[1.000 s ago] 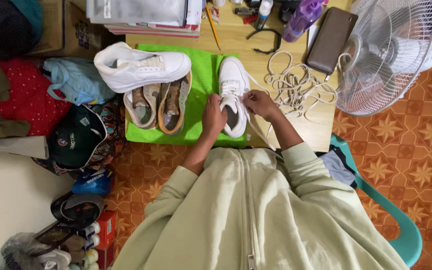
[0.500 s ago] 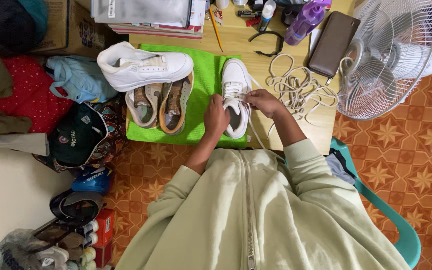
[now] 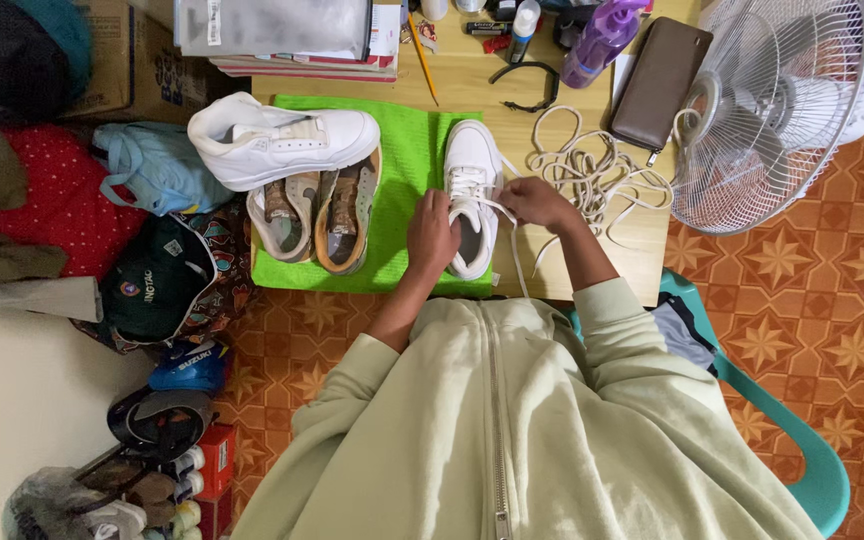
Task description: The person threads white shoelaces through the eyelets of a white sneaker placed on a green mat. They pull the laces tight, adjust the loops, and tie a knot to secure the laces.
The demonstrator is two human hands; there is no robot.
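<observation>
A white leather sneaker [image 3: 470,170] stands toe-up at the middle of the picture, on the right edge of a bright green cloth mat [image 3: 407,150]. The mat lies on a pale wooden surface [image 3: 472,80].

The left hand [image 3: 431,236] sits on the left side of the sneaker, at about 9 o'clock from its opening. The fingers are curled and press on the shoe's side. I cannot tell if they pinch a lace too.

The right hand [image 3: 534,203] is at 3 o'clock from the sneaker, just beside it. Its fingers are closed on a thin white shoelace [image 3: 512,245]. The lace runs from the shoe to the hand and then hangs down toward 6 o'clock, over the edge of the surface.

At 9 o'clock from the sneaker, a second white sneaker [image 3: 282,140] lies on its side on the mat. Two tan and brown insoles [image 3: 317,212] lie under it, side by side.

At 2 o'clock, a loose pile of cream cord [image 3: 587,165] lies on the surface. Past it is a brown flat wallet [image 3: 660,78], and a white round wire fan [image 3: 782,110] stands at the far right.

A purple plastic bottle [image 3: 602,35] and a yellow pencil [image 3: 422,60] lie near 12 o'clock.
</observation>
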